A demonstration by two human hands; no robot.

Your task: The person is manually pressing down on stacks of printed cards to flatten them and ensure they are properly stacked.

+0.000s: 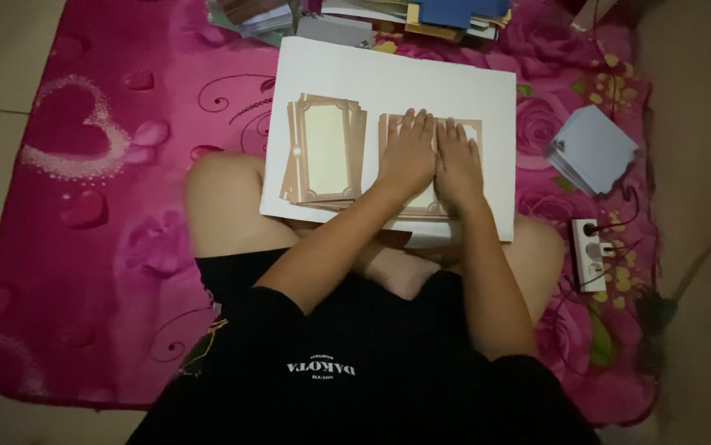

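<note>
White board (pixel 397 78): large rectangular sheet resting across the seated person's crossed legs; serves as the work surface and as the landmark for all entries below.

Left hand (pixel 409 152): lies flat, palm down, fingers extended and together, on the right half of the board. It grips nothing; it presses on the card stack beneath it.

Right hand (pixel 458 161): lies flat, palm down, just beside the left hand and touching it along the thumb side, also on the board's right half. Fingers are straight, nothing is grasped; it presses on the same stack.

Covered card stack (pixel 472 130): brown-bordered cards with a pale centre, on the board's right half, mostly hidden under both hands; only edges and corners show.

Second card stack (pixel 327 148): the same kind of brown-framed cream cards, slightly fanned, on the board's left half, apart from both hands.

Pale blue paper stack (pixel 593 150): squarish sheets lying tilted on the blanket, off the board's right edge.

White power strip (pixel 591 254): on the blanket, beyond the board's lower right corner, with plugs and dark cords attached.

Mixed paper piles (pixel 372 16): blue, yellow and white sheets and cards, just past the board's far edge.

Pink floral blanket (pixel 108 206): heart and rose pattern, spread under the board and the person.
</note>
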